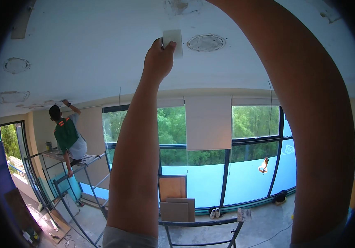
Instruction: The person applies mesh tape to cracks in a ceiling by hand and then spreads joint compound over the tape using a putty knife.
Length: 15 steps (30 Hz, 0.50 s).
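Note:
My left hand (pixel 159 59) is raised to the white ceiling (pixel 103 49), fingers closed round a pale, flat rectangular plate (pixel 177 39). The thumb lies across its near face; its exact kind cannot be made out. Just right of the plate is a round patched spot (pixel 205 42) on the ceiling, with a rough filled rim. Up the right side stretches my right forearm (pixel 309 103), passing out over the top edge, so the right hand is out of sight. A smeared patch (pixel 181 6) shows on the ceiling near that edge.
A person (pixel 68 134) sits on a metal scaffold (pixel 95 159) at left, one hand at the ceiling. Below me is a metal frame rail (pixel 202 223). Boards (pixel 177 211) and shoes (pixel 214 213) stand by the windows (pixel 206 161). Thin wires (pixel 271 95) hang down.

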Motion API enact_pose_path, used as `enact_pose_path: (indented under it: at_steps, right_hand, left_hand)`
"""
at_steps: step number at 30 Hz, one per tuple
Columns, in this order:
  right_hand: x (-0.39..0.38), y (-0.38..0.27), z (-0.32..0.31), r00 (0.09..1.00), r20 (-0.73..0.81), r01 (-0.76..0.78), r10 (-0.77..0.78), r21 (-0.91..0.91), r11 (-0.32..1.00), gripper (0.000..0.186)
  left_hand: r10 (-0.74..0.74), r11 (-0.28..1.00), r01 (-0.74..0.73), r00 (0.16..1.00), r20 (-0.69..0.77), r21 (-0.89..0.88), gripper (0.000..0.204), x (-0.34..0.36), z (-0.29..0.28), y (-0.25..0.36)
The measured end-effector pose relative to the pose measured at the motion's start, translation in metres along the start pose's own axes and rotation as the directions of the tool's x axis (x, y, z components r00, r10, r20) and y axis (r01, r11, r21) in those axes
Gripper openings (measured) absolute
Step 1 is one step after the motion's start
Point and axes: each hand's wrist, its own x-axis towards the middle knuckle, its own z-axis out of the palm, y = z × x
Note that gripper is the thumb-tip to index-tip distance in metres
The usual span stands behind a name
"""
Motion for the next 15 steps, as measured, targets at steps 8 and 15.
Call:
enact_pose_path:
  at_steps: [8, 15]
  right_hand:
    - [-0.012, -0.019, -0.022, 0.996, 0.018, -0.089, 0.087, 0.275, 0.957, 0.012]
    - [-0.091, -0.016, -0.045, 0.903, 0.247, -0.430, 0.353, 0.482, 0.764, 0.017]
  left_hand:
    - [0.017, 1.000, -0.017, 1.000, -0.026, -0.022, 0.054, -0.003, 0.002, -0.009]
    - [0.023, 0.993, -0.005, 0.988, 0.154, -0.118, 0.052, -0.103, 0.034, -0.011]
